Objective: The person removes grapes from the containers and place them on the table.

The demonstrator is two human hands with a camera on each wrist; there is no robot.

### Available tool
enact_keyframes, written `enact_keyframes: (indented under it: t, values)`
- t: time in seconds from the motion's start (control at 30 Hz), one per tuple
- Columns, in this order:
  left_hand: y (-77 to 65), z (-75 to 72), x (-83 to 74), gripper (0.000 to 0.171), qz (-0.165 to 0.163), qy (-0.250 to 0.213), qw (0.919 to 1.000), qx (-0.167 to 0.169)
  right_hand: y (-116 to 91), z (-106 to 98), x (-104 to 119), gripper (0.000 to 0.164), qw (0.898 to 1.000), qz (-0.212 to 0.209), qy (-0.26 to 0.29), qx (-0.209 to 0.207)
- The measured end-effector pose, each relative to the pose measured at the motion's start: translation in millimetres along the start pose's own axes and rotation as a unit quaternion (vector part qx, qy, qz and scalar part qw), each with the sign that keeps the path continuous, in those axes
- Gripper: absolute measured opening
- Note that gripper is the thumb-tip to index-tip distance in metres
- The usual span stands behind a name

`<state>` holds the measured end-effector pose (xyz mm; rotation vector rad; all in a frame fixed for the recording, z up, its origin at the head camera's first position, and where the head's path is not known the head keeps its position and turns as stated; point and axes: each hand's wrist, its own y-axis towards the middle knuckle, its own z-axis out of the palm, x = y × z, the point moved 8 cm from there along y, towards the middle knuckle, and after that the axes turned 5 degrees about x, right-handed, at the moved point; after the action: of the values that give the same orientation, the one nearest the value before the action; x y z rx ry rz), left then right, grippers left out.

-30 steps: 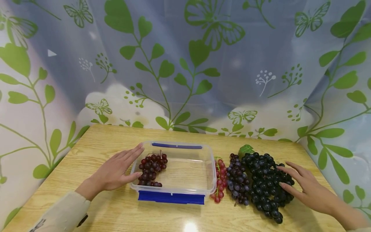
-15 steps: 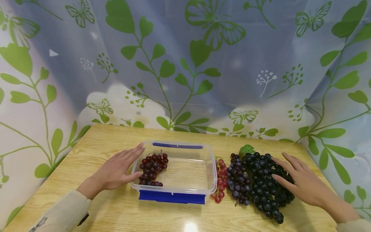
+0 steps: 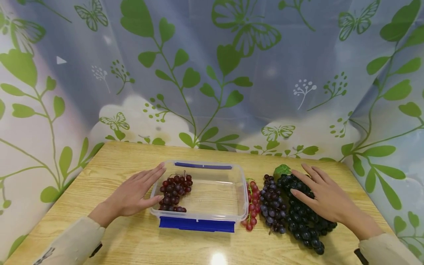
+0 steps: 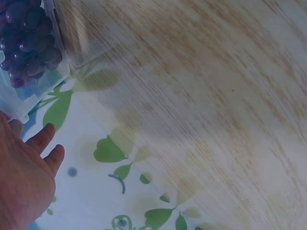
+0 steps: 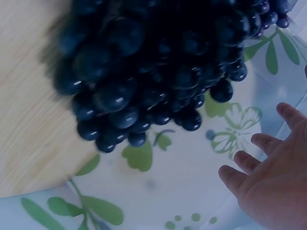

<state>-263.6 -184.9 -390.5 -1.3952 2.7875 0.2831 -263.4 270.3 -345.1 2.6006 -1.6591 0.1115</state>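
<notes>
My left hand [image 3: 134, 193] rests with straight fingers against the left wall of a clear plastic container [image 3: 215, 215] with blue latches. Inside it, on the left, lies a dark red grape bunch [image 3: 173, 191]. My right hand [image 3: 326, 195] hovers with spread, straight fingers over a large black grape bunch [image 3: 306, 228], hiding part of it; nothing is held. In the right wrist view the black grapes [image 5: 124, 86] appear apart from that hand's fingers. Between container and black bunch lie a pink-red grape bunch [image 3: 252, 206] and a purple grape bunch [image 3: 272, 209].
A green leaf [image 3: 282, 170] pokes out behind the purple and black bunches. Everything stands on a wooden table [image 3: 132, 239]. A printed curtain [image 3: 205, 73] with leaves and butterflies closes off the back and both sides.
My right hand has moved left and away from me across the black grape bunch, from its right side to above its upper part. The left hand and the container stay put.
</notes>
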Motion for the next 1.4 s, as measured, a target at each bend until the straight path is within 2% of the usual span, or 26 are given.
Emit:
enact_keyframes:
  t: [0.33,0.67,1.07,1.17,1.4]
  values:
    - [-0.3,-0.2,1.6,0.074,-0.004,0.005,1.0000,0.007,22.1,-4.0,30.5,0.064,0.999,-0.028,-0.007,-0.017]
    - [-0.8,-2.4,1.0,0.073,0.007,0.028,0.9995,-0.008,46.3,-2.8,62.6,0.062,0.998,-0.061,-0.002,-0.011]
    - [1.4,-7.6,-0.7,0.074,0.025,0.062,0.9972,-0.033,73.5,-14.5,122.6,0.061,0.992,-0.125,-0.008,-0.009]
    - [1.8,-8.8,-0.8,0.074,0.028,0.070,0.9964,-0.039,79.4,-15.7,136.7,0.060,0.990,-0.142,-0.014,0.000]
    - [1.6,-7.6,-0.7,0.074,0.031,0.075,0.9960,-0.037,94.9,-11.9,166.8,0.060,0.985,-0.163,-0.013,0.060]
